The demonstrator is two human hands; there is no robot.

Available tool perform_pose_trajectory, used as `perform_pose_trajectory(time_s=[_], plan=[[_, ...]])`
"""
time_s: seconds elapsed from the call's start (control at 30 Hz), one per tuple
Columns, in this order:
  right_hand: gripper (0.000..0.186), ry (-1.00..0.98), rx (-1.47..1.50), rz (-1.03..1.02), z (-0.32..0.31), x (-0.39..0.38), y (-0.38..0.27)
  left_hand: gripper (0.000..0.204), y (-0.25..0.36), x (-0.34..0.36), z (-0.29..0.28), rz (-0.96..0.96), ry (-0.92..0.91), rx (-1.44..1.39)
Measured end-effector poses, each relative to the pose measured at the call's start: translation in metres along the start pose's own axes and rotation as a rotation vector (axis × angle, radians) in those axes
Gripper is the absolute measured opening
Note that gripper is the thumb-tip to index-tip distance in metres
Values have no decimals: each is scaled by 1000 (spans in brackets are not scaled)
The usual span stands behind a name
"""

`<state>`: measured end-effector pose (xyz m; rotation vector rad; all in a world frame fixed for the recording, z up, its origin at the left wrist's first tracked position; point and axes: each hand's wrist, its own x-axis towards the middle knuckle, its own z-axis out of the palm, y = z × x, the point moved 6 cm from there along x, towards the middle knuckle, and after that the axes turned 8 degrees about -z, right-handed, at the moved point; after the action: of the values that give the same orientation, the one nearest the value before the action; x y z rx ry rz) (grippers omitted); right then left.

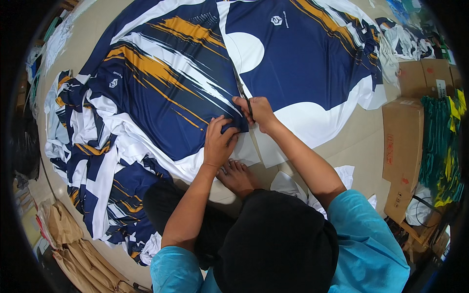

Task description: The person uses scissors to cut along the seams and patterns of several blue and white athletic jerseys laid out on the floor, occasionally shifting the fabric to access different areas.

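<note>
Printed navy fabric with orange and white brush streaks lies spread out, white areas at its edges. My right hand is closed on black-handled scissors, whose blades lie along the white strip between the left panel and the plainer navy right panel. My left hand rests on the left panel's lower edge, left of the scissors, fingers curved and spread on the cloth. My bare foot is just below that hand.
A heap of printed cloth lies at the left, beside brown paper. Cardboard boxes stand at the right, with green and yellow material and loose white scraps. A tiled floor shows around the fabric.
</note>
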<state>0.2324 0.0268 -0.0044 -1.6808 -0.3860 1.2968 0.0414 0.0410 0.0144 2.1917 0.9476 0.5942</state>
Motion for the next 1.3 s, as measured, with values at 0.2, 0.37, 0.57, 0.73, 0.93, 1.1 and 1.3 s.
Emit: perform_pose_trajectory(time_s=[0.2, 0.37, 0.57, 0.73, 0.93, 1.1, 1.3], plan=[[49, 13, -3, -19, -5, 3, -1, 22, 2, 2, 4, 9, 10, -21], [47, 8, -14, -22, -3, 3, -1, 22, 1, 2, 4, 11, 9, -20], [46, -13, 8, -49, -1, 1, -7, 20, 1, 3, 4, 5, 4, -8], [48, 6, 11, -20, -1, 6, -11, 19, 1, 2, 3, 2, -4, -2], [48, 14, 5, -24, -1, 12, -12, 19, 0, 2, 3, 1, -1, -1], [48, 12, 6, -28, 0, 14, -12, 18, 0, 1, 3, 1, 1, -2], [46, 16, -2, -46, 1, 16, -9, 18, 0, 1, 3, -3, 0, 6]])
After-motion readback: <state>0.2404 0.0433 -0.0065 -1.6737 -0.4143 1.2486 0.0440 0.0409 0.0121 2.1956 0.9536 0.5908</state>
